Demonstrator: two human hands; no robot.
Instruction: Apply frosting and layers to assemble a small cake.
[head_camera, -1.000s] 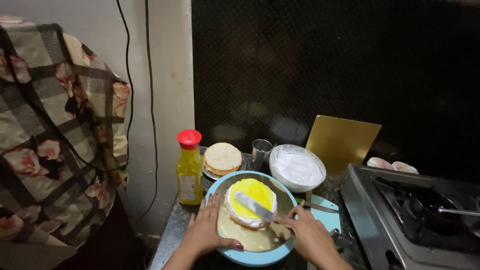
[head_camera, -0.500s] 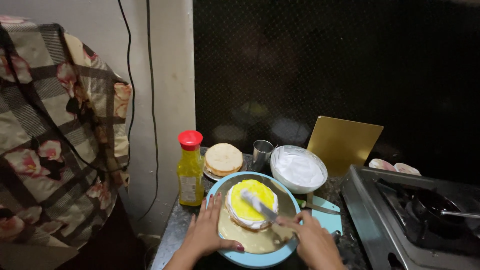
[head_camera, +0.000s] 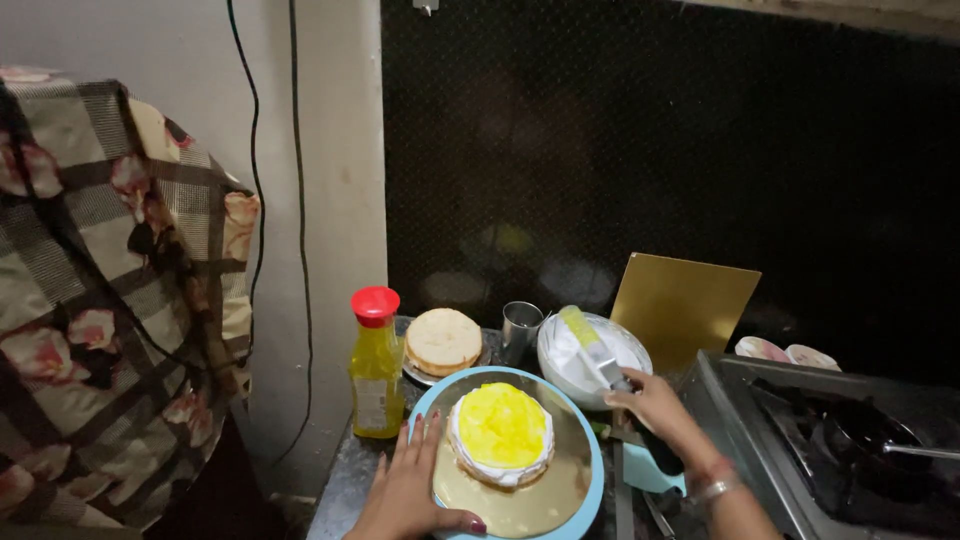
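R hand (head_camera: 655, 402) grips spatula (head_camera: 590, 345), blade angled up-left over bowl (head_camera: 630, 350).

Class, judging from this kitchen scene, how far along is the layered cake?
Done: bottom layer carries white cream and yellow filling. In hand: right hand holds a spatula at the cream bowl; left hand steadies the turntable. Left: the bare sponge layer waits unstacked.

dim kitchen, dark speckled wall (head_camera: 680, 160), pale pillar (head_camera: 340, 180), checked floral cloth (head_camera: 110, 300), black cables (head_camera: 250, 150)
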